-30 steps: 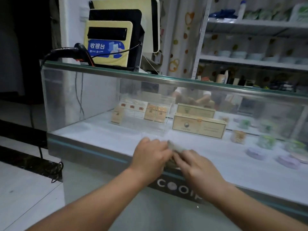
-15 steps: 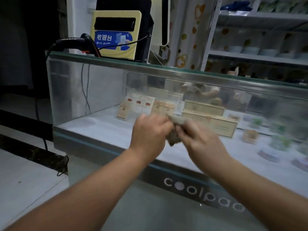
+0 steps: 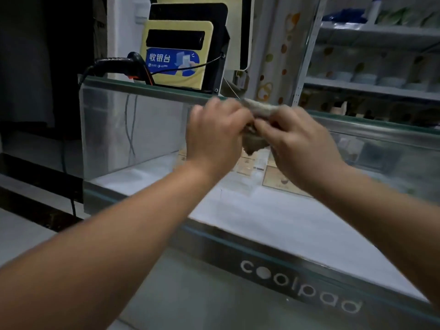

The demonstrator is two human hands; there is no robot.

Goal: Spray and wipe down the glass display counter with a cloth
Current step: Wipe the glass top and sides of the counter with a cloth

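Both hands are up in front of the glass counter (image 3: 152, 88), and the cloth (image 3: 253, 142) is bunched between them in the air, about level with the counter's top edge and not touching the glass. The left hand (image 3: 214, 134) has its fingers curled in on one end of the cloth. The right hand (image 3: 302, 148) pinches the other end, though blur hides exactly how the fingertips sit. I see no spray bottle anywhere, so a dry, wadded cloth would probably only drag smears across the pane. My bigger worry is on top of the counter at the far left. A barcode scanner (image 3: 119, 64) rests there with its cable trailing off the edge, just beside a yellow payment stand (image 3: 176, 55). A wide, fast sweep along that top could catch the cable and pull the scanner off, or nudge the stand. Pressing hard on the glass might also rattle the boxes (image 3: 278, 179) inside.
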